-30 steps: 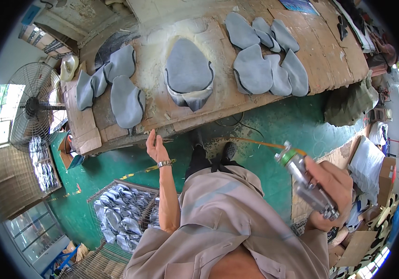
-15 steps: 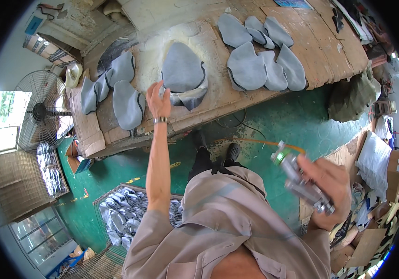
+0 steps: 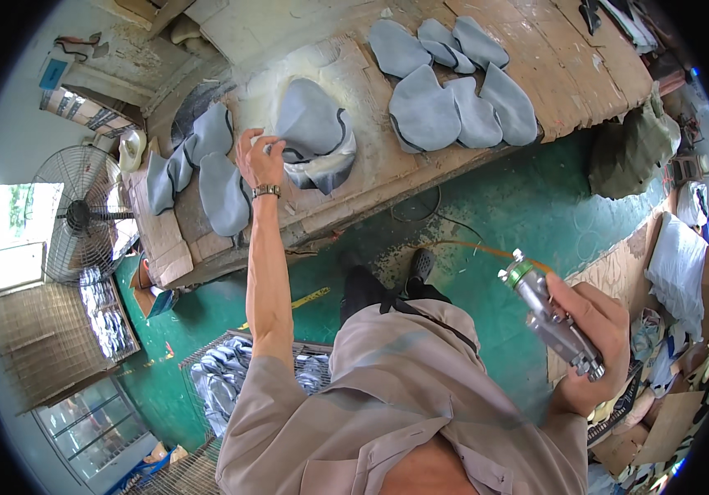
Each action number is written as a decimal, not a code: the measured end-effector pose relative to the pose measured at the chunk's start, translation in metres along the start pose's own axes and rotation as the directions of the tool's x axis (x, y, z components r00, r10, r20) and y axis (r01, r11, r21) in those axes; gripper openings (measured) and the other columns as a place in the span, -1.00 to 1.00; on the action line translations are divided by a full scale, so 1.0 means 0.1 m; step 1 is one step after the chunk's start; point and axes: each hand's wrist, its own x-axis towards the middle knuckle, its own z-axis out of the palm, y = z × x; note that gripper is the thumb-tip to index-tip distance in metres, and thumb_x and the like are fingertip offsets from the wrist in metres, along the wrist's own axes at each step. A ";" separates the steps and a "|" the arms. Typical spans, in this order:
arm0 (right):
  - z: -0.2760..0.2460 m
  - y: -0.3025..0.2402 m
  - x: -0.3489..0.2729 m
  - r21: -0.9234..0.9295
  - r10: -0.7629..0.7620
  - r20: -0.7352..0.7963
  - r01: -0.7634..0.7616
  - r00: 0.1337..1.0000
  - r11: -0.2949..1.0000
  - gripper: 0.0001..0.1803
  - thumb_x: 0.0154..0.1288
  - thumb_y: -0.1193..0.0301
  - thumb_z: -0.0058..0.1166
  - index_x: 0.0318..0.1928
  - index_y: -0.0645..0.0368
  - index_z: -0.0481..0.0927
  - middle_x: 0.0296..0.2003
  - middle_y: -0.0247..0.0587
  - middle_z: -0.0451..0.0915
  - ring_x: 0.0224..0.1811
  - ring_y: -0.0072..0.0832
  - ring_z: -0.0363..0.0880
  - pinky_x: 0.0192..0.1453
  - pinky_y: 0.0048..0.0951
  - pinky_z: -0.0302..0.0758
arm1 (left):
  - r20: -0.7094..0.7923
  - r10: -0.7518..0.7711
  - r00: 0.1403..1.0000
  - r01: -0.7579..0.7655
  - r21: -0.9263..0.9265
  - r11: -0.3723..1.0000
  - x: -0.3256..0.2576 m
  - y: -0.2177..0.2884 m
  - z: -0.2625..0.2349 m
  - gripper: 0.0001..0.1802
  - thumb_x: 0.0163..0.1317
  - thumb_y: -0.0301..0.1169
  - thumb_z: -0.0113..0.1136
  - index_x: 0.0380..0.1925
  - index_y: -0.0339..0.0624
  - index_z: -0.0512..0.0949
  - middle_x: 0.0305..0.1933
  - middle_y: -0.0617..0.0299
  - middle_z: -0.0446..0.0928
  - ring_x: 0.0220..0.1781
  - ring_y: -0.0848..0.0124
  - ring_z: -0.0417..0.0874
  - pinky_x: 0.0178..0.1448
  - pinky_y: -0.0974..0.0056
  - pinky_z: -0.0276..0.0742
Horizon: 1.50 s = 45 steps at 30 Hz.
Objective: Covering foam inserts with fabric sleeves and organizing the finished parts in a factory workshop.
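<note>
At the left edge of a grey shoe-upper piece [image 3: 309, 115] with black edging, my left hand [image 3: 260, 159] has thumb and fingers closed in a pinch. That edge is raised and bent. Under and in front of this piece lies another one [image 3: 328, 172], whitish and dark, on a powdery pale patch of the cardboard-covered workbench [image 3: 321, 214]. My right hand [image 3: 595, 338] is wrapped round a metal spray gun [image 3: 548, 318] with a green ring, held off to the right, away from the bench. An orange hose [image 3: 478, 247] runs near the gun's front end.
Several grey pieces [image 3: 422, 111] lie on the bench to the right and more [image 3: 224, 194] to the left. A big fan [image 3: 78, 210] stands at the left. A wire rack of grey pieces [image 3: 218, 375] is beside my left side. Boxes and scraps [image 3: 668, 421] crowd the lower right.
My left hand has shifted slightly left and up, and the piece's left edge now bends upward at its fingers. The spray gun sits a little farther right. The view has moved somewhat.
</note>
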 end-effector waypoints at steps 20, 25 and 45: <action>1.34 -1.20 0.95 0.032 0.111 0.273 -0.124 0.956 0.992 -0.36 0.14 0.63 0.22 0.30 0.40 0.54 -0.22 0.04 0.62 -0.29 -0.22 0.60 -0.13 -0.39 0.50 | -0.129 -0.019 0.991 0.041 0.173 0.984 0.70 -2.36 -2.58 -0.79 0.11 -0.33 0.48 -0.24 -0.11 0.77 0.07 0.15 0.67 0.12 0.13 0.68 0.24 0.13 0.56; 1.53 -1.37 1.12 -0.006 0.127 0.276 -0.131 0.953 0.991 -0.37 0.15 0.60 0.23 0.30 0.41 0.54 -0.24 0.02 0.62 -0.28 -0.23 0.59 -0.13 -0.40 0.49 | -0.152 -0.107 0.983 0.149 0.295 0.944 -0.73 -3.48 -2.31 -0.70 0.03 -0.35 0.53 -0.17 0.04 0.78 0.17 0.14 0.58 0.27 0.05 0.57 0.27 -0.02 0.51; 1.38 -1.67 1.32 -0.109 0.265 0.034 -0.260 0.964 0.960 -0.36 0.00 0.62 0.27 0.22 0.36 0.64 -0.27 0.02 0.65 -0.31 -0.29 0.62 -0.17 -0.40 0.48 | -0.356 -0.663 0.659 0.712 0.010 0.702 -2.12 -3.82 -1.56 -0.28 -0.09 -0.57 0.18 0.23 -0.08 0.63 0.19 -0.04 0.56 0.26 -0.02 0.57 0.34 0.00 0.48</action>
